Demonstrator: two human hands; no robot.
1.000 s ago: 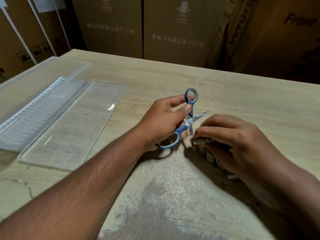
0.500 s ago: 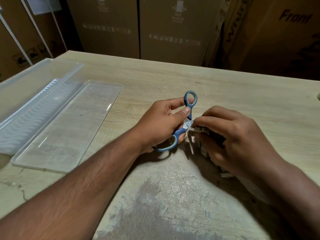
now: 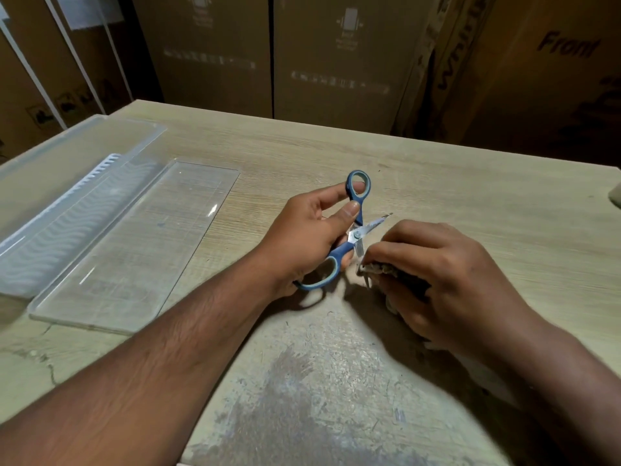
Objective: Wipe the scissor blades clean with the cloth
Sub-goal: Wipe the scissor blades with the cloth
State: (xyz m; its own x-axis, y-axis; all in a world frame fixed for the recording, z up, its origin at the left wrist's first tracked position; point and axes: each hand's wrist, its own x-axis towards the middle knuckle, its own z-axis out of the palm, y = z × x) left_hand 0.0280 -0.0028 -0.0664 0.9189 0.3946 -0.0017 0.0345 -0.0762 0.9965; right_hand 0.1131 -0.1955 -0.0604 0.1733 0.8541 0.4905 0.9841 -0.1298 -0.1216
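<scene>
Centre frame: left hand (image 3: 312, 237) grips the blue-handled scissors (image 3: 349, 237) by the handles, blades splayed open. Right hand (image 3: 447, 280) pinches a wadded cloth (image 3: 379, 269) around the lower blade. Judgement: scissors rigid, light, edges sharp, so hold by the handles; cloth soft, conforms to the blade. Upper right, cardboard boxes (image 3: 568, 48) read "Front"; other print blurred.

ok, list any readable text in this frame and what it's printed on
"Front": dark lettering on the brown cardboard box at far right.
Vertical dark lettering on the angled cardboard carton edge: partly cut off, not legible as a whole word.
Pale label strips and icons on the two middle cardboard boxes: too blurred to read.
Blue-handled scissors: no markings legible.
</scene>
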